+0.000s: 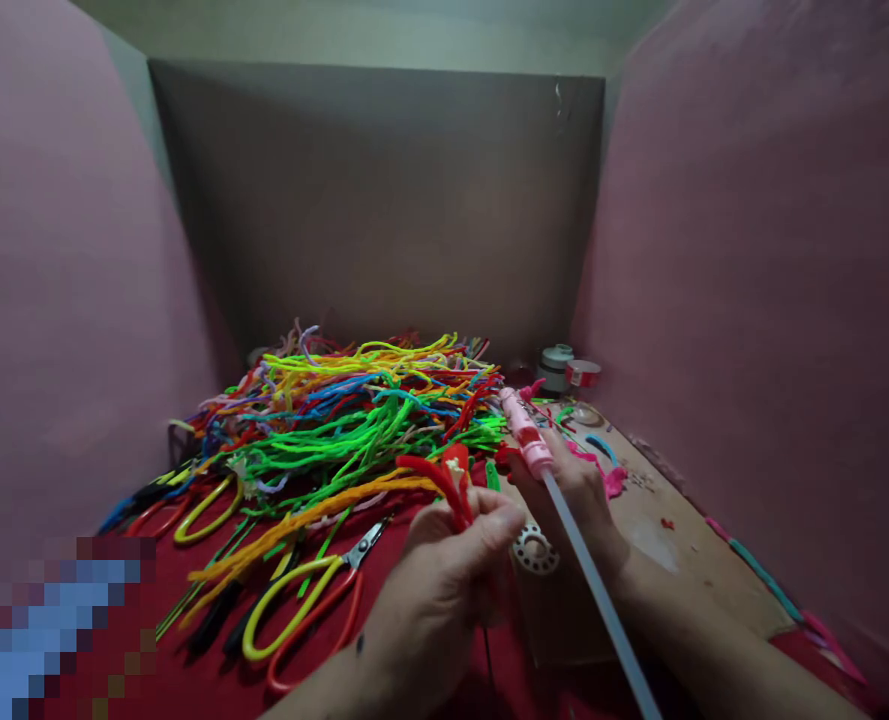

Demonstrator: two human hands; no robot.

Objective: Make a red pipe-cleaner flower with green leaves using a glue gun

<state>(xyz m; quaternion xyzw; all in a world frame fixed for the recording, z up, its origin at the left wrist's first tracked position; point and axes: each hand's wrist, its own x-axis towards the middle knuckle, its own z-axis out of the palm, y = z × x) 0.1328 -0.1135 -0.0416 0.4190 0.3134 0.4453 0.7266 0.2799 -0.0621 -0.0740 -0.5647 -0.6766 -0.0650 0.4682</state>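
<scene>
My left hand (451, 565) is closed in a pinch around a small bundle of red pipe cleaners (444, 480), held upright over the table. My right hand (579, 495) grips a pink glue gun (525, 430) with a long translucent glue stick (594, 590) running back from it toward me. The gun's nozzle points away from me, just right of the red bundle. Close behind both hands lies a big heap of pipe cleaners (339, 420) in green, yellow, orange, blue and red.
Scissors with yellow and red handles (309, 600) lie left of my left hand. A small perforated metal disc (534, 550) lies between my hands. Tape rolls (568, 370) stand at the back right. Cardboard (654, 540) covers the right side. Pink walls and a grey back board enclose the table.
</scene>
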